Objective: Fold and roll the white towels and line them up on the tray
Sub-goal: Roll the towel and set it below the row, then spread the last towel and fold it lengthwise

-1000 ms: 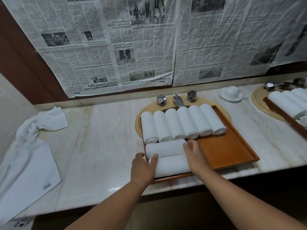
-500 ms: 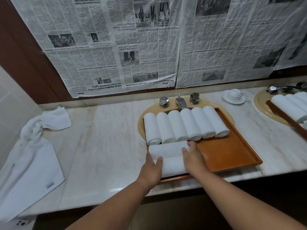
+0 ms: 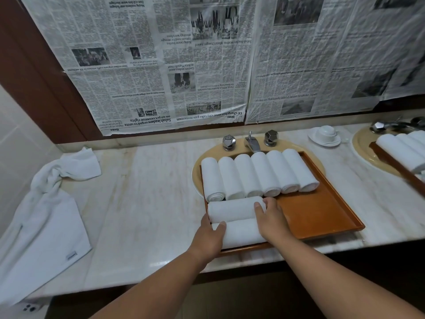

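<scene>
On the tray point(image 3: 310, 215), near left, our left hand point(image 3: 208, 238) and right hand point(image 3: 272, 223) clasp the ends of two rolls point(image 3: 232, 211), likely soft, light, prone to unwinding, so best held gently endwise.

Both bare forearms reach forward and draw toward each other. The left hand point(image 3: 208, 238) cups the left end of the nearer rolled towel point(image 3: 241, 233), with its thumb laid across the top. The right hand point(image 3: 273, 222) is palm down over that towel's right end, thumb and curled fingers round the end of the farther rolled towel point(image 3: 232, 211).
</scene>
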